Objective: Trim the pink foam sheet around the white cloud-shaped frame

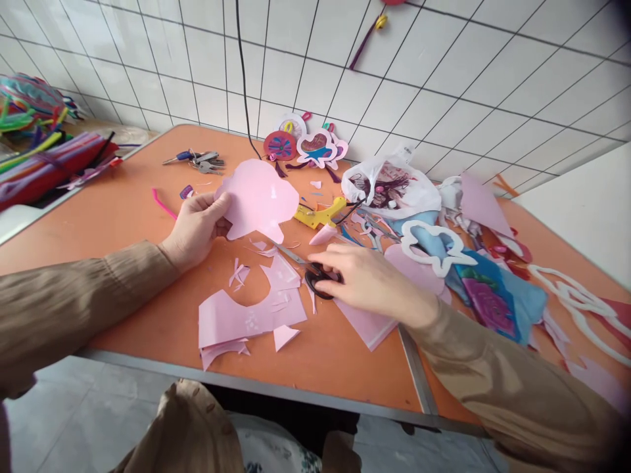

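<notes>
Between the thumb and fingers of my left hand (200,223) is a pink paper cutout (261,200) with a wavy outline, held above the orange table. My right hand (365,276) is closed around the black handles of a pair of scissors (323,282). The blades point left, close below the cutout's lower edge. Under the hands lie pink paper offcuts (231,322), one with a round bite cut out of it. A yellow glue gun (323,213) rests just behind the scissors.
Keys (200,159) lie at the back left. Decorated tags (318,148) lean against the tiled wall. A white plastic bag (414,190) holds dark tassels. White wavy frames (434,246) and a blue pouch (497,295) clutter the right. Colourful pipe cleaners (54,157) are at far left.
</notes>
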### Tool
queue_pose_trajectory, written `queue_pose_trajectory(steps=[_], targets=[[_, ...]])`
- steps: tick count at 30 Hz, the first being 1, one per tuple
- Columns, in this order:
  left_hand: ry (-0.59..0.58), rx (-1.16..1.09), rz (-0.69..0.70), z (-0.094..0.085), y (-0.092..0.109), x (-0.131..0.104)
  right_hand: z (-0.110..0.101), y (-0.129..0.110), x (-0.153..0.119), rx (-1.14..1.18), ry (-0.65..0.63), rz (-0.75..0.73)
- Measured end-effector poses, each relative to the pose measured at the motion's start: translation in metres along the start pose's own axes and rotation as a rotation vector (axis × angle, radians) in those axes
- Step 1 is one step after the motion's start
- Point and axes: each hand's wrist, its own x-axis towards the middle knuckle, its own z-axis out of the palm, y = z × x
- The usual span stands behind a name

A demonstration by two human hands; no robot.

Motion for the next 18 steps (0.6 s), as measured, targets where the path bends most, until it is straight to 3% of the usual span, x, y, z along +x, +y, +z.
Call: queue_pose_trajectory(steps=[4, 8, 11, 15, 18], targets=[[-0.062, 0.069, 0.030, 0.000, -0.001, -0.004, 0.001, -0.018, -0.003, -0.151, -0.124, 0.030], [-0.141, 0.137, 0.084, -0.003, -0.002, -0.007, 0.004, -0.010, -0.002, -0.065, -0.034, 0.039], [-0.180, 0.152, 0.130, -0.005, -0.003, -0.009, 0.007, 0.003, 0.002, 0.308, 0.059, 0.114], [-0.230, 0.169, 0.132, -0.007, -0.005, -0.013, 0.005, 0.013, 0.008, 1.009, 0.045, 0.240], [-0.260, 0.169, 0.098, -0.007, -0.006, -0.014, 0.002, 0.013, 0.010, 1.288, 0.057, 0.263]])
